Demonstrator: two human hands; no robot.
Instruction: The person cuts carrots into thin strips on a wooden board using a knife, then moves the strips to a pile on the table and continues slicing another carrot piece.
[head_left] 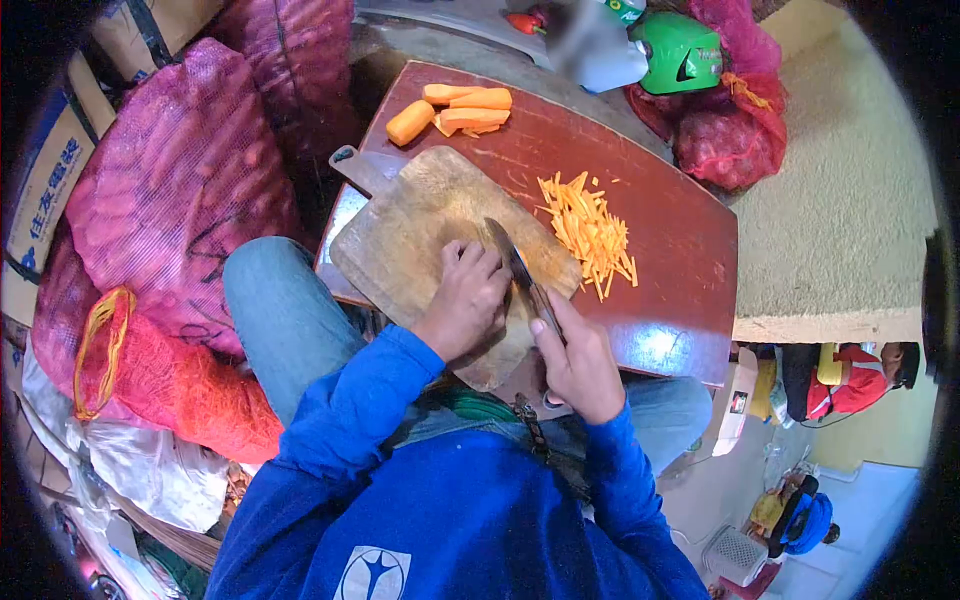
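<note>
My right hand [580,365] grips a knife [512,256] by its handle, the blade slanting up and left over a worn wooden cutting board [400,215]. Beside the blade, my left hand [465,300] is closed with its fingers curled down on the board. Whatever lies under those fingers is hidden. A bit of orange shows along the blade's right side. To the right of the board, a pile of thin carrot strips [590,232] lies on a red-brown table [680,260]. Several peeled carrot pieces [410,122] rest near the table's far left corner.
Pink mesh sacks [180,190] full of carrots crowd the left side, with a red net bag [190,370] below. A green helmet [675,55] and a red net bag of onions [730,145] sit beyond the table. A concrete ledge [830,200] is at right.
</note>
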